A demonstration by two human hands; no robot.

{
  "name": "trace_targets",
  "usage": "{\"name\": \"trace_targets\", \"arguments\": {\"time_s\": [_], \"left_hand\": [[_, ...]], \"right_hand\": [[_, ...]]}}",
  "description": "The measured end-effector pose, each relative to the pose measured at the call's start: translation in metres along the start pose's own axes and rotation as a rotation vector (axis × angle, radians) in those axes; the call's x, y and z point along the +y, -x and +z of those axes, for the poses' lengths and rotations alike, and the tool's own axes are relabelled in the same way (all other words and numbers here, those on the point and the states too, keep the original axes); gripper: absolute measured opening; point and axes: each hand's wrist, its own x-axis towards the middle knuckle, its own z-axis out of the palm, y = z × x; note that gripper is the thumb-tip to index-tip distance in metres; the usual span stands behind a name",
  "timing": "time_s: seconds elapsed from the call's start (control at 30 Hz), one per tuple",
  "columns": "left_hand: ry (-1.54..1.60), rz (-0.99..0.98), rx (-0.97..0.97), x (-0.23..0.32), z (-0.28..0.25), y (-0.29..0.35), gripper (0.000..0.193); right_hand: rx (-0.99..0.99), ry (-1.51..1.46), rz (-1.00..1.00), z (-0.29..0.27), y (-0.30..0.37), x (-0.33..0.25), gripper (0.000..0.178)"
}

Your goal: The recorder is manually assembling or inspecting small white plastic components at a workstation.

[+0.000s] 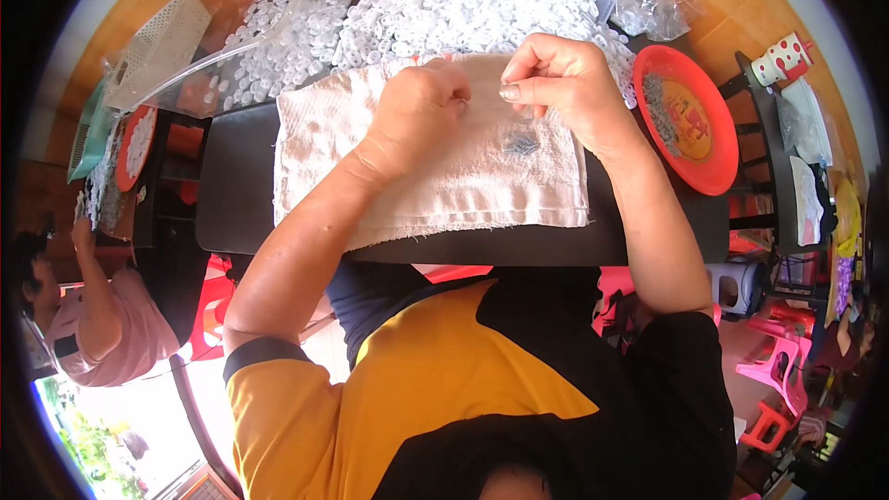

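Both of my hands are raised over a pale cloth towel (324, 157) spread on the black table. My left hand (417, 106) is closed, its fingers curled in at the towel's far edge; whatever they hold is hidden. To its right, my right hand (560, 79) pinches thumb against forefinger, and anything between them is too small to name. A little cluster of thin grey metal pieces (520, 143) lies on the towel below my right hand. Just beyond both hands rises a large heap of small white ring-shaped plastic pieces (482, 0).
On the right, a red oval tray (722, 162) holds more grey metal pieces (659, 111). A clear plastic bag (662, 5) lies behind it. A spotted cup (782, 60) stands farther right. At the left another person (111, 324) sits by a second red tray (137, 148).
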Motion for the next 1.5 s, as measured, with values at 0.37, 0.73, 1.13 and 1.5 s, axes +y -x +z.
{"name": "trace_targets", "arguments": {"time_s": [0.37, 0.73, 1.13, 1.5], "left_hand": [[0.724, -0.462, -0.227, 0.043, -0.031, -0.015, 0.016], [0.746, -0.463, -0.262, 0.045, -0.040, -0.034, 0.013], [0.622, -0.475, -0.190, 0.043, -0.038, -0.030, 0.014], [0.133, -0.131, -0.127, 0.004, -0.004, -0.009, 0.011]], "right_hand": [[0.011, 0.282, -0.247, 0.010, 0.006, -0.005, 0.011], [0.057, 0.040, -0.201, 0.008, 0.005, -0.007, 0.014], [0.201, 0.508, -0.519, 0.009, 0.003, -0.001, 0.009], [0.068, 0.416, -0.270, 0.013, 0.000, 0.010, 0.008]]}}
